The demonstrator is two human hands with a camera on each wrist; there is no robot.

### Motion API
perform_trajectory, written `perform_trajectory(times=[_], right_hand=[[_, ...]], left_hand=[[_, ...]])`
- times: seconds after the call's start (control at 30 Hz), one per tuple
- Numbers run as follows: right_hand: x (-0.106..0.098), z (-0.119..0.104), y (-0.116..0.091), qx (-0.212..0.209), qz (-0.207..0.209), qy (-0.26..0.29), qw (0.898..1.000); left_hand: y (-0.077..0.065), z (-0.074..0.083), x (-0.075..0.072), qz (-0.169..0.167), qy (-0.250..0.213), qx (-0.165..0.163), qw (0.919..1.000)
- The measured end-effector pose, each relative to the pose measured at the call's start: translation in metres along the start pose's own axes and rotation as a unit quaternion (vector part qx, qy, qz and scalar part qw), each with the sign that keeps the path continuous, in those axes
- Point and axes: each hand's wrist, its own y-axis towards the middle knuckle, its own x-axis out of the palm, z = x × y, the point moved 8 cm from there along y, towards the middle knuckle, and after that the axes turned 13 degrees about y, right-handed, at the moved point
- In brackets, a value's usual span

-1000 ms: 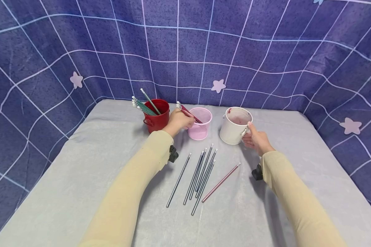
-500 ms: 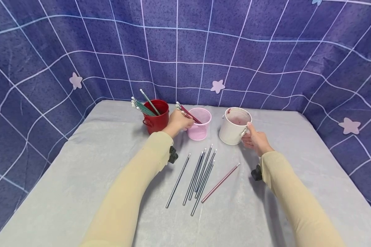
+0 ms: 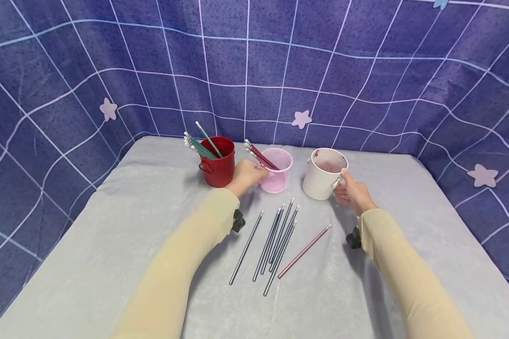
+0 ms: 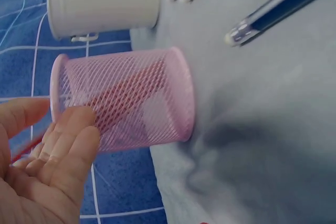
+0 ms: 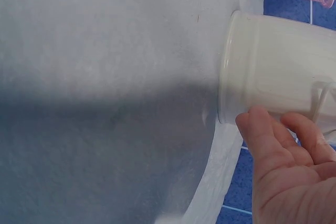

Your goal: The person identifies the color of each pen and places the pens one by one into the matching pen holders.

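Note:
My left hand [image 3: 249,174] is at the left side of a pink mesh pencil cup [image 3: 275,181]. In the left wrist view its fingers [image 4: 79,135] lie nearly straight against the mesh, thumb tip right at the rim. Several red pencils [image 3: 260,155] lean in the cup, eraser ends up. My right hand [image 3: 353,193] rests at the right side of a white bucket [image 3: 318,181]; its thumb reaches up to the rim and its fingertips are against the wall below the small handle. Red marks show inside the bucket.
A red bucket [image 3: 220,172] with several green pencils [image 3: 201,148] stands left of the pink cup. Several dark blue pencils [image 3: 275,240] lie in front on the grey cloth [image 3: 152,235], with one red pencil [image 3: 304,252] to their right. A blue grid-patterned curtain [image 3: 254,70] hangs behind.
My left hand has lowered slightly and loosened beside the pink cup, so more of the red pencils shows. The right hand and white bucket stay in place.

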Motion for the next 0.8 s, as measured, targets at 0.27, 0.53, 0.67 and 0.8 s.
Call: perform_trajectory(times=[0.27, 0.53, 0.67, 0.8], right_hand=[[0.0, 0.0, 0.001, 0.003, -0.004, -0.005, 1.0], [0.002, 0.0, -0.001, 0.006, -0.008, 0.021, 1.0], [0.002, -0.001, -0.001, 0.003, -0.005, 0.012, 1.0], [0.002, -0.001, -0.001, 0.003, -0.002, 0.001, 1.0]], left_hand=[[-0.031, 0.045, 0.037, 0.003, 0.132, 0.165, 0.9775], [-0.086, 0.089, 0.102, -0.151, 0.301, 0.258, 0.9056], [-0.103, 0.09, 0.123, -0.203, 0.334, 0.244, 0.8874], [-0.113, 0.087, 0.134, -0.225, 0.344, 0.237, 0.8804]])
